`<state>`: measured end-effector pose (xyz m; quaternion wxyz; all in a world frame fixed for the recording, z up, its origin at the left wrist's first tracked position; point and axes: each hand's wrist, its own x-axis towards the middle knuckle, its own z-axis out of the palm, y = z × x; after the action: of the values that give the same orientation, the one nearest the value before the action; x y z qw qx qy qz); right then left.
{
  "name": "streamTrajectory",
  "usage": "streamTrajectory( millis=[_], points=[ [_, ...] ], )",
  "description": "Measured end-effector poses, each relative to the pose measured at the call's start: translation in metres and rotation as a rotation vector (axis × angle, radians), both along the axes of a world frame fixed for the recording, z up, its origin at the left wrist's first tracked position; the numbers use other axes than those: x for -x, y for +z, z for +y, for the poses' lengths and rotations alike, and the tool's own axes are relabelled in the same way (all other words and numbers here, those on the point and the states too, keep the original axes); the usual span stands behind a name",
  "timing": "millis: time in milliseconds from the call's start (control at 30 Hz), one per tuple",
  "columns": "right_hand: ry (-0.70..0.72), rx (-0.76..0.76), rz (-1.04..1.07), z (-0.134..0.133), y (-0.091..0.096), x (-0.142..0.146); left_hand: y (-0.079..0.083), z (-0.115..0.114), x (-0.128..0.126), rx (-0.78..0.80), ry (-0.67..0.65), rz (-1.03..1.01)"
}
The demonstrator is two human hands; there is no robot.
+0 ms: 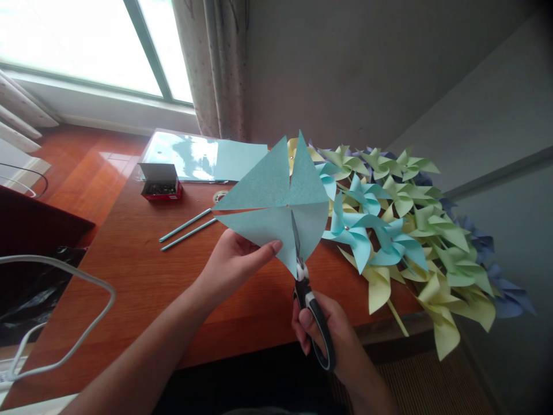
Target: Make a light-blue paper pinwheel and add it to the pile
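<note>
A light blue paper sheet is held up over the table, with slits running from its edges toward the middle. My left hand pinches its lower left part, thumb on top. In my right hand are black-and-grey scissors, my fingers through the handles. Their blades lie along the sheet's lower part, pointing toward its centre; the lower corner is at the blades' base. To the right of the sheet lie finished light blue paper pinwheels.
Many green pinwheels, yellow ones and purple ones cover the table's right side. Two blue sticks, a roll of tape, an open red box and blue paper in a clear sleeve lie left. A white cable loops at the left.
</note>
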<state>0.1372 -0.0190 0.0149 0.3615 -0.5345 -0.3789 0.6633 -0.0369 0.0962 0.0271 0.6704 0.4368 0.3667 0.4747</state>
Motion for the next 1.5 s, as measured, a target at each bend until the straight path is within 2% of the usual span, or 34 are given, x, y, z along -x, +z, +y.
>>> streamTrajectory(
  millis=[267,533,700,933,1200,1500],
  points=[
    [-0.024,-0.001,-0.065,0.001,-0.003,0.001,0.001,0.0,0.0,0.014,0.013,0.028],
    [-0.01,-0.109,-0.361,-0.001,-0.017,-0.002,-0.011,0.001,0.003,0.036,0.078,0.033],
    [-0.017,-0.048,-0.243,-0.001,-0.014,0.003,-0.01,0.0,0.002,0.024,0.148,0.074],
    [-0.058,-0.012,-0.077,-0.003,-0.008,0.011,-0.005,0.0,0.001,0.025,0.163,0.031],
    [-0.022,0.002,-0.053,-0.002,-0.001,0.01,-0.009,0.0,0.002,0.032,0.147,0.0],
    [-0.008,0.002,-0.024,-0.002,-0.003,0.01,-0.005,-0.001,0.002,0.046,0.144,0.007]
  ],
)
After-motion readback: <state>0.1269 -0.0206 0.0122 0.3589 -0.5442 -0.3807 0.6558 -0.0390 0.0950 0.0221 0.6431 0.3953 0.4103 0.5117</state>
